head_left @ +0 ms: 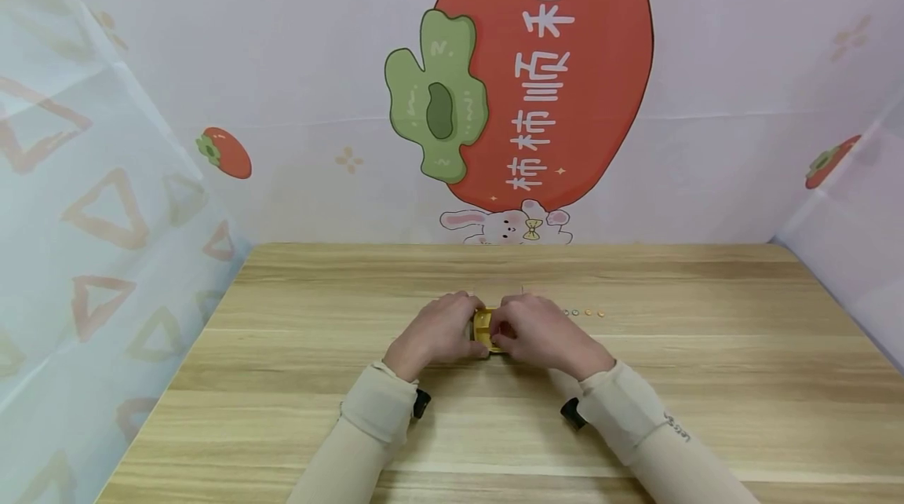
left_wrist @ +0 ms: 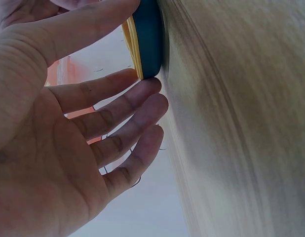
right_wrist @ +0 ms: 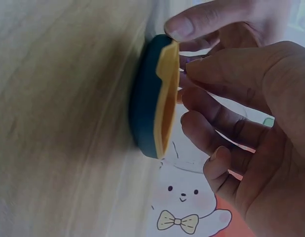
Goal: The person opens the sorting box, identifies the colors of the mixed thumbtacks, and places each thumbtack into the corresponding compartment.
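A small case (head_left: 482,323), dark teal outside with a yellow divided inside, sits on the wooden table. My left hand (head_left: 446,327) holds its left end between thumb and index finger; in the left wrist view the other fingers of the left hand (left_wrist: 68,133) spread beneath. Over the right part of the case, my right hand (head_left: 540,334) has its thumb and fingers bent together. At that thumb's tip, the right wrist view shows a tiny purple-looking piece (right_wrist: 187,60), mostly hidden. The case (right_wrist: 147,98) shows its open yellow side towards the right hand (right_wrist: 241,113).
Several tiny round pieces (head_left: 588,312), silvery and copper-coloured, lie in a row right of the right hand. Behind the wooden table (head_left: 339,284) hangs a printed cloth (head_left: 318,80) with persimmons and a rabbit; more cloth hangs at both sides.
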Demonstrator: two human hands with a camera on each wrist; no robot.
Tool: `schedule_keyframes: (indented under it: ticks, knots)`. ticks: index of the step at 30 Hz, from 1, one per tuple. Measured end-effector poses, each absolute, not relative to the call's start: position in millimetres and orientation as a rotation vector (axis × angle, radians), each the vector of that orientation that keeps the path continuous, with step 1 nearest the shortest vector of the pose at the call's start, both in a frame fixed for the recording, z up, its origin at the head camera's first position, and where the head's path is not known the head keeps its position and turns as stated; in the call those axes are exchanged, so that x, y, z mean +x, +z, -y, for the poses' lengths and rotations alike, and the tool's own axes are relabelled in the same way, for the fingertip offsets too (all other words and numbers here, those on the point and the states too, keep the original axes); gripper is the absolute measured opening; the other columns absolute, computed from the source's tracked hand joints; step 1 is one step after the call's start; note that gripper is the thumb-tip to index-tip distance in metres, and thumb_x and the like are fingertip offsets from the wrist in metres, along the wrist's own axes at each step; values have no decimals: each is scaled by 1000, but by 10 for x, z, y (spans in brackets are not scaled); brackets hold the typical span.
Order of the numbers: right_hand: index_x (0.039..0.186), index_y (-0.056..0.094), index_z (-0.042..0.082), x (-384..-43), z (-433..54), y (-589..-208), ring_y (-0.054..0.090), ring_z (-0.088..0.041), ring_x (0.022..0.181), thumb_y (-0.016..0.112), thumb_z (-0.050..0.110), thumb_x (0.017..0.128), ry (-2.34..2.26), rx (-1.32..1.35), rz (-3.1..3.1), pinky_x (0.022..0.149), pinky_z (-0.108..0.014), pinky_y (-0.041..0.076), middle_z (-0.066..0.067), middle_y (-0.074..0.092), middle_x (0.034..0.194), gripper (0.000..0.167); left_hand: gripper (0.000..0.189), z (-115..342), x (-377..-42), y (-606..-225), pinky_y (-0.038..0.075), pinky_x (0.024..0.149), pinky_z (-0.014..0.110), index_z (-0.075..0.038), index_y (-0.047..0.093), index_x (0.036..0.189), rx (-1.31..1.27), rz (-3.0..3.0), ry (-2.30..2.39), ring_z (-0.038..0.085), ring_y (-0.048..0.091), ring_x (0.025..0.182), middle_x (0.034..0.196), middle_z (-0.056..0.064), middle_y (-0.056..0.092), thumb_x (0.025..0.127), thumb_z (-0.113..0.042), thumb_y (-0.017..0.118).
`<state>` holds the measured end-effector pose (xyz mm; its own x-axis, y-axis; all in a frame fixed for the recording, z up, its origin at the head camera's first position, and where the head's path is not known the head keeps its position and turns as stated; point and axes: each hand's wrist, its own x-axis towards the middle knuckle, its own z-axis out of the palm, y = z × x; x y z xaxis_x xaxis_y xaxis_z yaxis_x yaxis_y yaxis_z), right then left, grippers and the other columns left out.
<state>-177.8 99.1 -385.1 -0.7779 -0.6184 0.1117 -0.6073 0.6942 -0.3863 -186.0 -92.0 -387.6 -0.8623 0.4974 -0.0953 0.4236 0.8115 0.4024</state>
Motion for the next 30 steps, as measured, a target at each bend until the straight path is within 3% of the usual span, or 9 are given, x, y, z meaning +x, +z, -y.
schedule_keyframes:
  ticks: [10,30]
  knots:
    - [81,75,18,-1794,-955,-3916,50,-10,68,78,10,87,-571,-1060,-2870,65,-29,46,13,57,73,10,58,920,-1852,-3864,47,80,34,-4,66,125,719,-2804,555,18,56,88,105,4,65,80,-31,89]
    - [86,77,16,-1790,-953,-3888,51,-10,69,79,10,86,-573,-1024,-2856,66,-29,46,12,60,76,6,56,914,-1858,-3867,47,76,33,-5,67,123,706,-2802,558,16,55,85,102,2,63,78,-32,90]
